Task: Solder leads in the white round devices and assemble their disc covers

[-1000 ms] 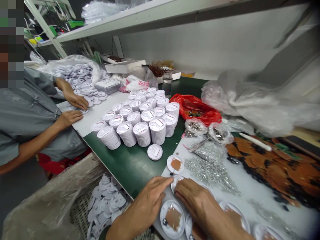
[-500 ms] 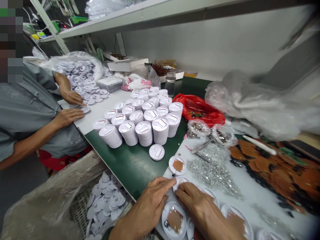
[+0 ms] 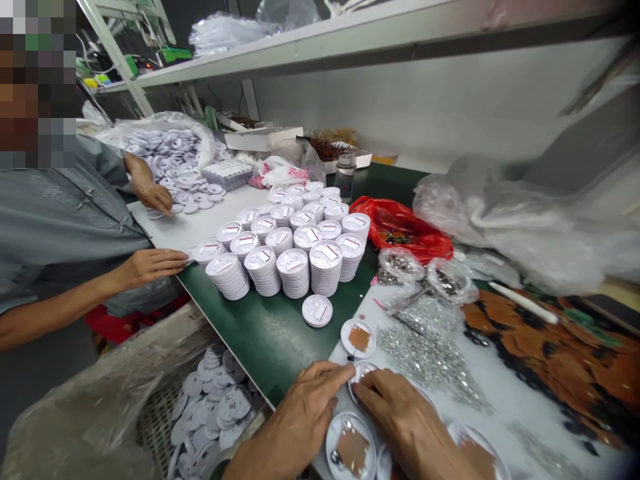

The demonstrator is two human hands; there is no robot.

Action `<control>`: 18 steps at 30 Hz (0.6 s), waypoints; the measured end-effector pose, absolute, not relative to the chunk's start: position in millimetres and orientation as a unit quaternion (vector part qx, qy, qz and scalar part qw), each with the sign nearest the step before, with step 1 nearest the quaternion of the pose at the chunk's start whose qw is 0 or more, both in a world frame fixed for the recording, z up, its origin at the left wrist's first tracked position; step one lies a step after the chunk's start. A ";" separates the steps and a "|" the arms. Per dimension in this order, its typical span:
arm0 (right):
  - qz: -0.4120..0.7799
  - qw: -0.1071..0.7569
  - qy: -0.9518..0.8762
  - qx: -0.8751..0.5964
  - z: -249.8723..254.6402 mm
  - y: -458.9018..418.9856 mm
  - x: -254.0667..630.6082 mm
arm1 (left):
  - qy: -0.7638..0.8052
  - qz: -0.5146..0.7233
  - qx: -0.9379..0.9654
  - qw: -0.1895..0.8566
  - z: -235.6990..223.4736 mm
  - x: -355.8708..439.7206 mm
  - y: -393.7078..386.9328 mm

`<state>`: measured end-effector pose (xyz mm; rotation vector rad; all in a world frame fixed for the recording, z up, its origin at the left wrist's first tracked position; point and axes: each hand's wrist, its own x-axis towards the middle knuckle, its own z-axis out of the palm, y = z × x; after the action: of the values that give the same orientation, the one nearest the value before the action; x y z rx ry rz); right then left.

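Note:
In front of me a small white round plastic case [image 3: 364, 368] lies on the white sheet, partly covered by my fingers. My left hand [image 3: 306, 413] holds its left edge, forefinger stretched along the rim. From the right, my right hand [image 3: 400, 415] bends its fingers down into the same case; what its fingertips press is hidden. Just beyond sits another case with a brown square board [image 3: 359, 339] inside. Nearer me is a larger case with a brown board [image 3: 352, 448] and a small dark round part. My right wrist partly covers further cases.
Stacked white round cases [image 3: 280, 267] fill the table's middle. Small metal parts [image 3: 430, 347] and brown boards [image 3: 540, 353] lie right, past a red bag [image 3: 400, 230]. A co-worker's hand [image 3: 150, 267] reaches toward the stacks. Below the edge, a basket holds white discs [image 3: 215, 407].
My hands stay on the same case, with only small finger movement. The co-worker's nearer hand has moved right to the stacks, and the whole view has shifted slightly.

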<state>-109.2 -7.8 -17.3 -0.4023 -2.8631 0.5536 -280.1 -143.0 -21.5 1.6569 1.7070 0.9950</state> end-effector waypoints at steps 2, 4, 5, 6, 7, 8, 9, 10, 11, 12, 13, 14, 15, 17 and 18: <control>0.177 0.096 -0.970 -0.137 -20.6 -3.3 -111.1 | 0.633 0.373 0.618 0.278 -21.3 -280.6 -142.8; 0.175 0.097 -0.970 -0.141 -23.0 -0.9 -113.9 | 0.633 0.374 0.617 0.280 -21.6 -281.2 -142.6; 0.172 0.097 -0.970 -0.140 -23.9 -1.3 -115.1 | 0.633 0.375 0.618 0.279 -22.0 -281.5 -142.6; 0.169 0.098 -0.971 -0.138 -24.6 -3.0 -115.9 | 0.632 0.374 0.619 0.279 -22.6 -281.8 -142.6; 0.157 0.103 -0.974 -0.127 -25.3 -5.8 -116.2 | 0.632 0.371 0.620 0.279 -23.4 -282.0 -142.6; 0.133 0.111 -0.979 -0.109 -26.2 -9.3 -116.0 | 0.633 0.369 0.621 0.279 -24.0 -282.0 -142.7; 0.100 0.124 -0.983 -0.086 -27.2 -13.0 -115.3 | 0.633 0.368 0.622 0.277 -24.5 -281.8 -142.7; 0.065 0.140 -0.986 -0.063 -28.2 -16.3 -114.2 | 0.632 0.367 0.624 0.275 -24.8 -281.5 -142.7; 0.034 0.158 -0.986 -0.044 -28.9 -18.5 -112.9 | 0.630 0.368 0.627 0.273 -24.9 -281.0 -142.9; 0.010 0.174 -0.984 -0.034 -29.1 -19.0 -111.4 | 0.628 0.369 0.629 0.272 -24.8 -280.5 -143.1; -0.003 0.187 -0.982 -0.031 -28.3 -17.7 -109.8 | 0.626 0.369 0.632 0.272 -24.5 -280.0 -143.5; 0.007 0.188 -0.982 -0.034 -26.4 -14.3 -108.3 | 0.624 0.368 0.633 0.272 -24.2 -279.8 -144.0; 0.033 0.183 -0.982 -0.039 -23.2 -9.0 -107.0 | 0.624 0.366 0.634 0.274 -23.9 -280.0 -144.6; 0.096 0.170 -0.979 -0.051 -13.6 5.3 -106.1 | 0.625 0.365 0.633 0.275 -23.0 -282.5 -145.0; 0.127 0.166 -0.976 -0.057 -8.2 13.0 -107.3 | 0.628 0.367 0.631 0.271 -22.1 -285.0 -144.2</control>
<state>-107.3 13.0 -8.2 -0.1617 -2.7809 0.3608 -285.0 -144.2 -22.1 1.6993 1.6918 0.9877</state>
